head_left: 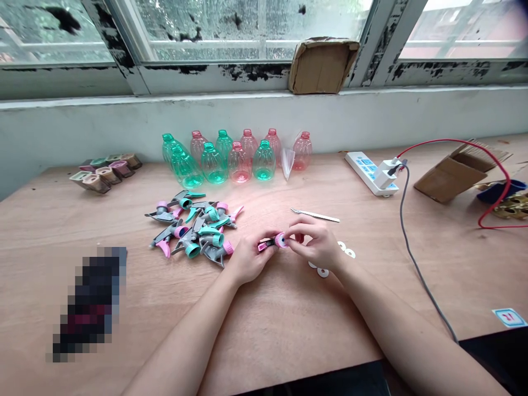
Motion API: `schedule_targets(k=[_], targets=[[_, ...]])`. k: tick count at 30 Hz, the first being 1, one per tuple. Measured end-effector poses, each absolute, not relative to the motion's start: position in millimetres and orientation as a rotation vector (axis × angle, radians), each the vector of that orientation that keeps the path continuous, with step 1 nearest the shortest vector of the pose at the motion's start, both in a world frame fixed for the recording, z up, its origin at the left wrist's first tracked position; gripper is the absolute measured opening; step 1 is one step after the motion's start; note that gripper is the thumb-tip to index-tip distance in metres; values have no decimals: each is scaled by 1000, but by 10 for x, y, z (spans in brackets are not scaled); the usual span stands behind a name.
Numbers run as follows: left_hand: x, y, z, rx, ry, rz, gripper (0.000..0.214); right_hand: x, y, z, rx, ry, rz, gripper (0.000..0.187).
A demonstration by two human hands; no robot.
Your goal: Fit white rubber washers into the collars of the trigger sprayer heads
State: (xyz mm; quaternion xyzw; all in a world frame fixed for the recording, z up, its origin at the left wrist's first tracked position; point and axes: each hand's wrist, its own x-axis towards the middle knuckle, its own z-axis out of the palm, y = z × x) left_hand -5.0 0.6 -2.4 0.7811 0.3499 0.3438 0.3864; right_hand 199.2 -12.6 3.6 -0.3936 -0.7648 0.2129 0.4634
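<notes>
Hands (252,257), spray head (280,240) between them

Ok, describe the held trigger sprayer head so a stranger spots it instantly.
At the wooden table, nearer than the plastic bottles, look between the left hand and right hand. There is a trigger sprayer head with a pink collar. Unlike the loose sprayer heads heaped to its left, it is held.
</notes>
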Motion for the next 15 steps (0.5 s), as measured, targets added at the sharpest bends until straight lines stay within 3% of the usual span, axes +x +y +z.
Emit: schedule_targets(k=[15], targets=[[-44, -18, -37, 2128, 1033, 918, 25, 2044, -112, 59, -981, -2087, 315, 16]])
